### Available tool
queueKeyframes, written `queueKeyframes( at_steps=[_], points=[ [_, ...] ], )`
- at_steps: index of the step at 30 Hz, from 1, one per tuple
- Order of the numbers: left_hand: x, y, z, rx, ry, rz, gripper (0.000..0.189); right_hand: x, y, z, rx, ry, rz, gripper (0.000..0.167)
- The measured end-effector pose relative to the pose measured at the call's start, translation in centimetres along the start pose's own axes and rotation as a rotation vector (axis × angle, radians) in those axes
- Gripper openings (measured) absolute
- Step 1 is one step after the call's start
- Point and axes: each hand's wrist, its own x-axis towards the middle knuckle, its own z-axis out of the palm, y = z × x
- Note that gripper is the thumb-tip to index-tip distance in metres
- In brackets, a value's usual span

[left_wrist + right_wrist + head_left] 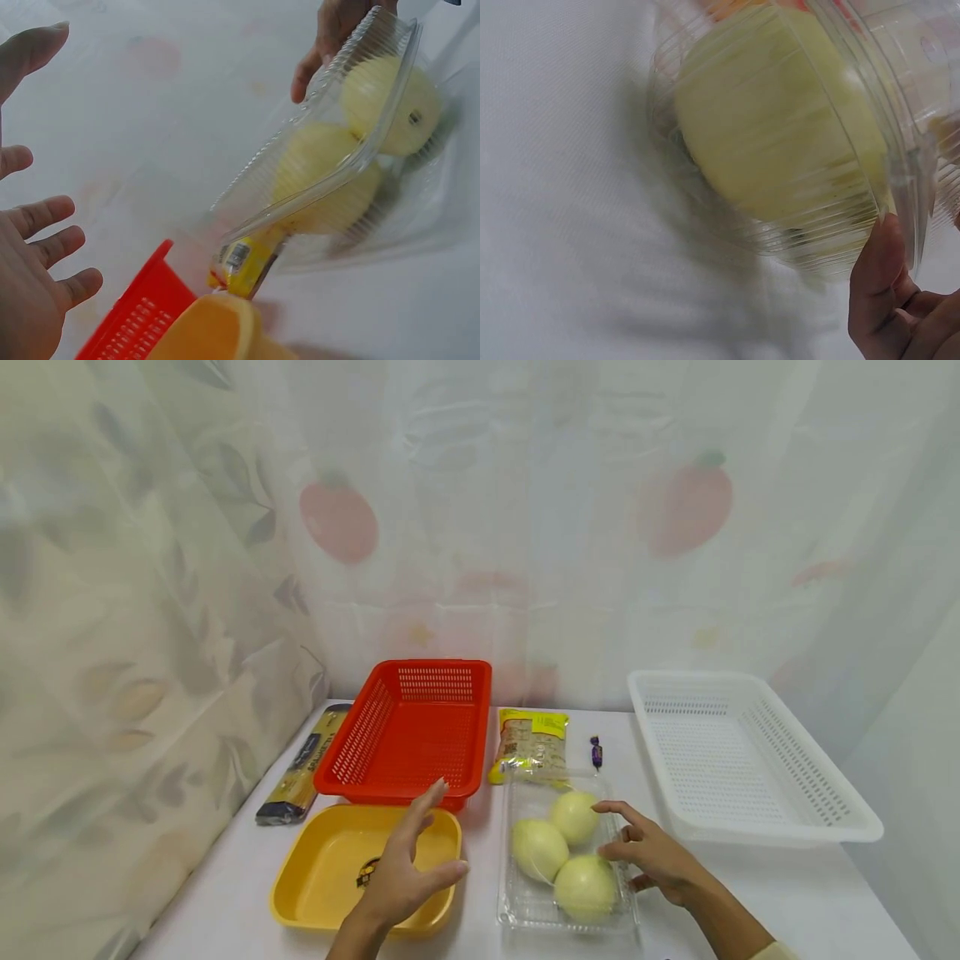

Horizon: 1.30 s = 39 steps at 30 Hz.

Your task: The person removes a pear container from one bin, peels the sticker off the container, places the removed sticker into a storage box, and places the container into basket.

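Note:
A clear plastic clamshell box (516,902) stands on the table in front, its lid down over three round, pale yellow melons (587,887). At the box's right edge, my right hand (651,858) pinches the rim; in the right wrist view its thumb (881,259) lies against the seam between lid and base. My left hand (401,872) hangs over the yellow basin (303,897), thumb and fingers spread, holding nothing. The left wrist view shows those spread fingers apart from the box.
Behind the basin is a red basket (431,752). A pack of spaghetti (303,768) lies left of it. Beyond the box lie a yellow bag of food (534,739) and a purple-wrapped candy (596,752). A white basket (720,768) stands at the right. Curtains hang behind the table.

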Motion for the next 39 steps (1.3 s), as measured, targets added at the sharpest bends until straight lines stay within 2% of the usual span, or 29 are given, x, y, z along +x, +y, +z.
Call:
queueKeyframes(
  at_steps=[6,14,21,28,31,39],
  points=[
    [0.4,-0.5,1.6,-0.021,-0.019,-0.021,0.087,0.0,0.0,0.0,0.004,0.000,-0.003,0.064],
    [0.5,-0.7,3.3,-0.081,-0.023,-0.151,0.087,0.1,0.1,0.1,0.004,0.002,-0.002,0.064],
    [0.7,-1.1,4.7,-0.121,-0.022,-0.139,0.087,0.1,0.2,0.1,0.001,0.002,-0.007,0.064],
    [1.1,-1.5,5.9,-0.103,-0.023,-0.137,0.089,0.0,0.3,0.0,0.001,-0.001,-0.013,0.065],
    [1.3,-1.6,6.4,-0.103,-0.021,-0.154,0.088,0.0,0.3,0.0,0.005,-0.002,-0.014,0.065],
    [1.3,-2.1,7.4,-0.107,-0.065,-0.257,0.084,0.0,0.4,-0.1,0.006,-0.010,-0.020,0.065]
  ],
)
